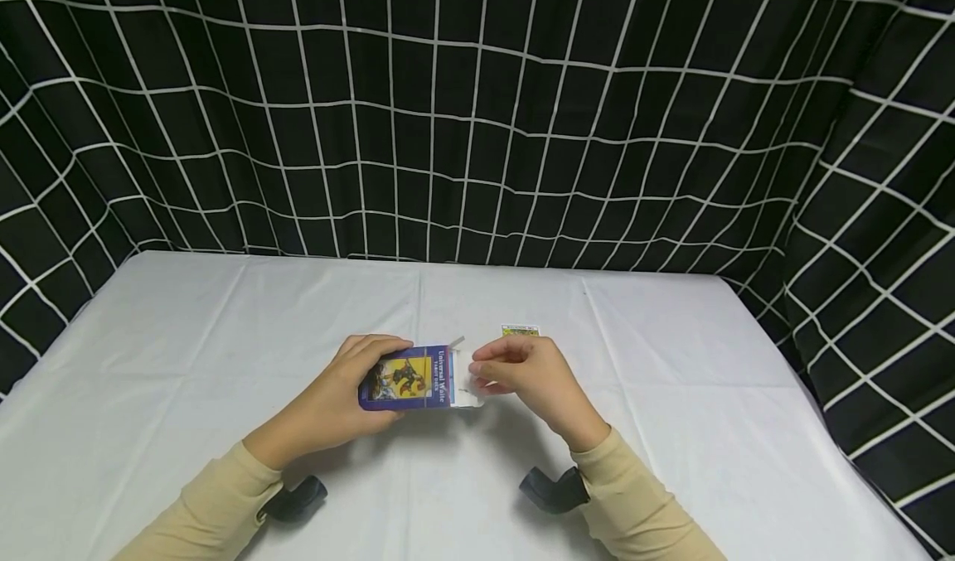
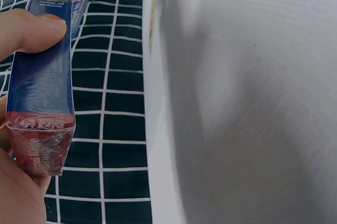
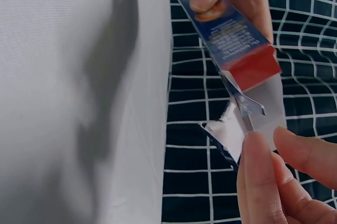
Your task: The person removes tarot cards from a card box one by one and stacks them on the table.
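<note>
A blue tarot card box (image 1: 403,379) with a yellow picture and the words "Universal Waite Tarot Deck" is held above the table in my left hand (image 1: 351,395). In the left wrist view, the thumb lies along the narrow side of the box (image 2: 42,81), near its red end. The end toward the right is open, with its white flap (image 3: 266,103) sticking out. At that flap's edge, the thumb and forefinger of my right hand (image 1: 533,374) pinch it. Whether cards are inside cannot be made out.
A card with a coloured picture (image 1: 520,330) lies on the white-covered table (image 1: 224,321) behind my right hand, partly hidden by it. Black cloth with a white grid (image 1: 448,130) hangs behind and at both sides. Dark devices (image 1: 555,490) sit at both wrists.
</note>
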The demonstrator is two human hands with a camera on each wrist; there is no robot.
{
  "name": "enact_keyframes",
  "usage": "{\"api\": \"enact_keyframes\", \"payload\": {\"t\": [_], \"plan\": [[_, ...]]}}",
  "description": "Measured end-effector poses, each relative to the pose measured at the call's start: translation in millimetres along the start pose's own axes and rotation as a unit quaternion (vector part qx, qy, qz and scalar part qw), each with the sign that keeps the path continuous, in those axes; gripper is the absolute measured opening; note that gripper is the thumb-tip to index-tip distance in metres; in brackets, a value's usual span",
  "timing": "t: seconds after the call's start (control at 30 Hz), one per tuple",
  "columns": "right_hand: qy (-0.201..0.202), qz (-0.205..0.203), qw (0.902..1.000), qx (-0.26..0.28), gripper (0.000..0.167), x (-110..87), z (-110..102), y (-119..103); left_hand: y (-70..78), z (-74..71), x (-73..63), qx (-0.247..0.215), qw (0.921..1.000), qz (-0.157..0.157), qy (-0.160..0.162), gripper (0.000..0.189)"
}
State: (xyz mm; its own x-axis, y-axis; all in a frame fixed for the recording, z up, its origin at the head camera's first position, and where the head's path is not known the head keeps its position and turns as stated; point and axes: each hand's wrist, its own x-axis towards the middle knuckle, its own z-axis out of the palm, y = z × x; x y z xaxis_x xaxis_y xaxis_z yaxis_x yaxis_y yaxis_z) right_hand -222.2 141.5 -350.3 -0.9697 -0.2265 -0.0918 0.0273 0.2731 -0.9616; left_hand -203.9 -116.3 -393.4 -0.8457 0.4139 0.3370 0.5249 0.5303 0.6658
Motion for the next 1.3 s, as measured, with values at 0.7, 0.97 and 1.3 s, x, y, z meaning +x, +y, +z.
{"api": "enact_keyframes", "payload": {"t": [0.7,0.97,1.3], "plan": [[-0.013,-0.004,0.9999,0.002,0.025,-0.1,10.2,5.4,5.4,-0.2,-1.2,-0.001,1.0000,0.004,-0.001,0.075],[-0.007,-0.006,1.0000,0.001,0.025,0.8,12.6,6.1,5.6,0.1,-1.0,0.001,1.0000,0.006,-0.002,0.075],[0.006,-0.008,0.9999,-0.007,0.024,0.7,15.2,8.0,5.5,1.6,-1.2,-0.001,1.0000,0.007,-0.004,0.075]]}}
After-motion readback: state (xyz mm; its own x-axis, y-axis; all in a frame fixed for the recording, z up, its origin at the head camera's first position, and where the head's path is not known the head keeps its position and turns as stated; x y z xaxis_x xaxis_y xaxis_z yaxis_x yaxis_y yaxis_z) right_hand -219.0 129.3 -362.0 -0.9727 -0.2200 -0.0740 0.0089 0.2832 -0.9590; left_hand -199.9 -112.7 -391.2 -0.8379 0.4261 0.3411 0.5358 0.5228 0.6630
